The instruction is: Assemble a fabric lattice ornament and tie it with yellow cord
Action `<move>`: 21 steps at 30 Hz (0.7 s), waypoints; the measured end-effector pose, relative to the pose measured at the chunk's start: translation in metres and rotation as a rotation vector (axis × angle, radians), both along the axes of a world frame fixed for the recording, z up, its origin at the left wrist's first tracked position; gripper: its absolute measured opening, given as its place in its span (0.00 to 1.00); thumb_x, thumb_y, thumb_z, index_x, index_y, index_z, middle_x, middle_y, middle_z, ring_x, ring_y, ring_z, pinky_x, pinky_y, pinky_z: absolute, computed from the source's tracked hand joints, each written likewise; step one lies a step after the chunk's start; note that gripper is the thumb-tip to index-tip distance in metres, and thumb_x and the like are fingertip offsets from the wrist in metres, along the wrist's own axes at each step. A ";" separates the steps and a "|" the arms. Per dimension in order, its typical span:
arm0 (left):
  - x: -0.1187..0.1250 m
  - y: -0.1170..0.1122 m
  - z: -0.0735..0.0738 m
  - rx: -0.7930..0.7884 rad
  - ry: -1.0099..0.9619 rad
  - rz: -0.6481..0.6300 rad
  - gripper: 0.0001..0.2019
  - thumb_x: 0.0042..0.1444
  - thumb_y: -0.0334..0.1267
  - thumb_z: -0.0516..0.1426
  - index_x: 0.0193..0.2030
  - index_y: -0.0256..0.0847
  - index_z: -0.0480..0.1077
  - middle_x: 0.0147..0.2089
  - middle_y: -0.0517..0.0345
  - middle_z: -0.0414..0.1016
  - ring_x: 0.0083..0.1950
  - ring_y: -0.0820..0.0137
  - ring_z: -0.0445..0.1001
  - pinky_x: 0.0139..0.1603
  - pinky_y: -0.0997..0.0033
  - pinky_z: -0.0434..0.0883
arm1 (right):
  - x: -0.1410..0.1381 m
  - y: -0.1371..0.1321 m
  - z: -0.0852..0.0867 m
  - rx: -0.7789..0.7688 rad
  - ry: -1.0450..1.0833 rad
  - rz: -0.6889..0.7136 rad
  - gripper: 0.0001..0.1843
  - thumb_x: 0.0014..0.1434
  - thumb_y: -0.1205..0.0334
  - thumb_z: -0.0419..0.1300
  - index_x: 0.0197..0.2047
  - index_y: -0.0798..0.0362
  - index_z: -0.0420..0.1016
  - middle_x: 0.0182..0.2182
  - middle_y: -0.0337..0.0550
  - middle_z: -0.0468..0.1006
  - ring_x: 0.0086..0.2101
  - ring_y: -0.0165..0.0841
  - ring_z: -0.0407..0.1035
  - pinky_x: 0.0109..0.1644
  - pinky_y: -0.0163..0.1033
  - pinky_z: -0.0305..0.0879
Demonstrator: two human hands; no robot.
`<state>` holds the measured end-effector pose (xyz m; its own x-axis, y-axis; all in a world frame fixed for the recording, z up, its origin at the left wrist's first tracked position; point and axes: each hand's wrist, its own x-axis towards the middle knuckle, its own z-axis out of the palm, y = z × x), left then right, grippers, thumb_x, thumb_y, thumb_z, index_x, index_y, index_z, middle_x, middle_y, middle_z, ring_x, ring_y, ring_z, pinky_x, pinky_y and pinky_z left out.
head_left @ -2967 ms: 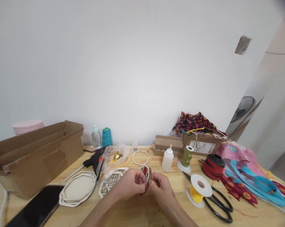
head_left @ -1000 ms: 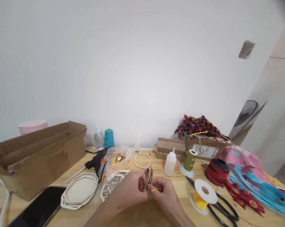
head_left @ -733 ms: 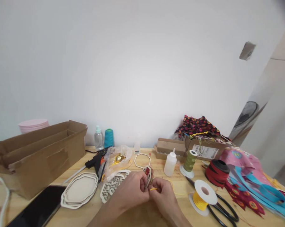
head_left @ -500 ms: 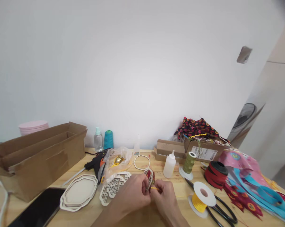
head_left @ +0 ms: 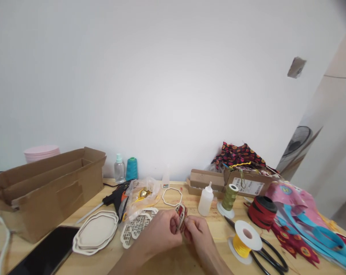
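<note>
Red-patterned ornament (head_left: 181,217) upright between left hand (head_left: 160,233) and right hand (head_left: 198,233), both grips clamped on it

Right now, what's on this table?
red patterned piece: 1, red, in left fingertips
cardboard box: 1, brown, left end
phone: 1, black, front left
oval frames: 1 stack, cream, beside phone
lattice panels: several, cream, beside frames
glue gun: 1, black and orange, behind frames
plastic bag: 1, clear, beside glue gun
squeeze bottle: 1, white, back middle
thread spool: 1, green, beside bottle
cord spool: 1, yellow, front right
scissors: 1, black, front right
ribbon roll: 1, red, right
left hand: 1, middle front
right hand: 1, beside the piece
</note>
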<state>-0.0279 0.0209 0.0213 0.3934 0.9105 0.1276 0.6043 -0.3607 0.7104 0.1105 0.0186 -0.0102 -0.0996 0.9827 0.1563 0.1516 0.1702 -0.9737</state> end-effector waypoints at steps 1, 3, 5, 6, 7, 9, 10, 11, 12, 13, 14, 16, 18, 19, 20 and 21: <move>0.000 -0.001 0.000 0.003 0.001 0.001 0.04 0.36 0.29 0.49 0.22 0.41 0.61 0.20 0.65 0.65 0.22 0.75 0.64 0.21 0.78 0.57 | -0.001 0.000 -0.001 -0.002 0.010 -0.005 0.16 0.48 0.56 0.47 0.13 0.52 0.55 0.12 0.32 0.54 0.17 0.25 0.49 0.20 0.31 0.44; 0.001 -0.001 -0.001 0.009 0.005 0.008 0.05 0.36 0.28 0.48 0.22 0.41 0.61 0.20 0.65 0.65 0.22 0.75 0.63 0.21 0.77 0.56 | -0.003 -0.001 -0.001 -0.010 0.026 -0.008 0.13 0.47 0.58 0.48 0.14 0.53 0.57 0.13 0.33 0.55 0.18 0.25 0.49 0.21 0.31 0.44; 0.002 -0.001 -0.001 0.018 0.009 0.022 0.04 0.37 0.29 0.48 0.22 0.41 0.61 0.20 0.65 0.65 0.22 0.75 0.63 0.21 0.77 0.56 | -0.006 -0.003 0.001 -0.025 0.043 0.007 0.09 0.44 0.62 0.49 0.16 0.55 0.61 0.15 0.34 0.57 0.19 0.25 0.50 0.22 0.31 0.45; 0.002 -0.001 -0.001 0.022 0.010 0.029 0.04 0.38 0.29 0.48 0.22 0.41 0.61 0.20 0.65 0.65 0.22 0.75 0.63 0.21 0.77 0.56 | -0.007 -0.004 0.002 -0.033 0.053 0.019 0.08 0.43 0.63 0.49 0.18 0.56 0.63 0.16 0.35 0.59 0.20 0.26 0.51 0.23 0.31 0.46; 0.002 -0.001 -0.001 0.025 0.012 0.034 0.04 0.38 0.29 0.48 0.22 0.41 0.61 0.20 0.65 0.65 0.22 0.75 0.63 0.21 0.77 0.57 | -0.008 -0.005 0.004 -0.038 0.065 0.033 0.07 0.42 0.63 0.49 0.19 0.56 0.64 0.17 0.35 0.60 0.21 0.26 0.52 0.24 0.31 0.47; 0.001 0.000 -0.001 0.026 0.015 0.035 0.04 0.38 0.29 0.48 0.22 0.41 0.61 0.20 0.65 0.65 0.22 0.75 0.64 0.21 0.77 0.57 | -0.009 -0.006 0.006 -0.051 0.079 0.057 0.07 0.42 0.64 0.49 0.20 0.57 0.65 0.18 0.36 0.62 0.22 0.26 0.53 0.25 0.31 0.49; 0.001 0.001 -0.001 0.021 0.017 0.032 0.04 0.38 0.29 0.48 0.22 0.41 0.61 0.20 0.65 0.65 0.22 0.75 0.64 0.21 0.77 0.57 | -0.009 -0.007 0.008 -0.059 0.079 0.064 0.07 0.42 0.64 0.49 0.20 0.57 0.65 0.18 0.36 0.62 0.22 0.26 0.53 0.24 0.30 0.48; 0.000 0.001 0.000 0.015 0.019 0.027 0.04 0.37 0.29 0.49 0.22 0.40 0.62 0.20 0.65 0.66 0.22 0.75 0.64 0.21 0.78 0.57 | -0.009 -0.007 0.009 -0.067 0.074 0.069 0.07 0.41 0.65 0.49 0.20 0.57 0.66 0.18 0.36 0.62 0.21 0.26 0.53 0.24 0.30 0.48; 0.000 0.001 0.000 0.007 0.020 0.020 0.04 0.37 0.29 0.49 0.23 0.40 0.62 0.20 0.65 0.66 0.22 0.75 0.64 0.21 0.78 0.57 | -0.009 -0.008 0.009 -0.076 0.067 0.073 0.07 0.41 0.66 0.49 0.20 0.57 0.66 0.17 0.35 0.61 0.20 0.25 0.52 0.23 0.30 0.47; -0.001 0.000 0.000 -0.001 0.022 0.013 0.05 0.37 0.29 0.49 0.23 0.40 0.62 0.20 0.65 0.66 0.22 0.75 0.65 0.20 0.78 0.57 | -0.008 -0.008 0.010 -0.084 0.059 0.075 0.06 0.40 0.67 0.49 0.20 0.57 0.65 0.16 0.34 0.61 0.20 0.24 0.51 0.22 0.30 0.46; -0.001 0.000 0.000 -0.007 0.024 0.005 0.04 0.37 0.29 0.49 0.23 0.40 0.62 0.20 0.65 0.66 0.22 0.75 0.65 0.20 0.78 0.57 | -0.007 -0.009 0.011 -0.090 0.052 0.076 0.06 0.40 0.68 0.48 0.19 0.57 0.65 0.16 0.34 0.60 0.19 0.24 0.50 0.21 0.30 0.45; -0.002 -0.001 0.000 -0.012 0.032 -0.008 0.04 0.37 0.30 0.49 0.23 0.40 0.63 0.20 0.65 0.67 0.22 0.75 0.65 0.20 0.78 0.56 | -0.007 -0.009 0.011 -0.098 0.041 0.077 0.05 0.39 0.69 0.49 0.17 0.56 0.64 0.14 0.32 0.59 0.18 0.23 0.49 0.20 0.30 0.44; -0.002 -0.001 0.000 -0.006 0.044 -0.009 0.04 0.36 0.30 0.50 0.22 0.41 0.62 0.20 0.65 0.66 0.22 0.75 0.64 0.20 0.78 0.56 | -0.007 -0.009 0.010 -0.108 0.033 0.075 0.05 0.40 0.68 0.49 0.17 0.55 0.63 0.13 0.31 0.58 0.17 0.23 0.48 0.20 0.30 0.43; -0.002 -0.002 0.001 0.003 0.052 -0.003 0.04 0.36 0.30 0.50 0.22 0.41 0.62 0.19 0.66 0.66 0.21 0.75 0.64 0.20 0.78 0.55 | -0.007 -0.009 0.009 -0.116 0.030 0.074 0.06 0.40 0.67 0.49 0.17 0.55 0.63 0.12 0.31 0.57 0.16 0.23 0.48 0.19 0.30 0.42; -0.002 -0.002 0.001 0.016 0.059 0.008 0.04 0.36 0.29 0.50 0.22 0.41 0.61 0.19 0.66 0.65 0.21 0.76 0.62 0.20 0.77 0.54 | -0.007 -0.008 0.008 -0.125 0.026 0.072 0.06 0.41 0.66 0.49 0.16 0.55 0.62 0.12 0.30 0.57 0.16 0.23 0.47 0.19 0.30 0.42; -0.002 -0.002 0.001 0.029 0.064 0.020 0.04 0.36 0.29 0.49 0.21 0.41 0.61 0.18 0.66 0.64 0.21 0.76 0.61 0.20 0.77 0.53 | -0.007 -0.007 0.007 -0.134 0.021 0.070 0.06 0.42 0.66 0.49 0.16 0.54 0.61 0.11 0.30 0.56 0.15 0.22 0.47 0.18 0.30 0.41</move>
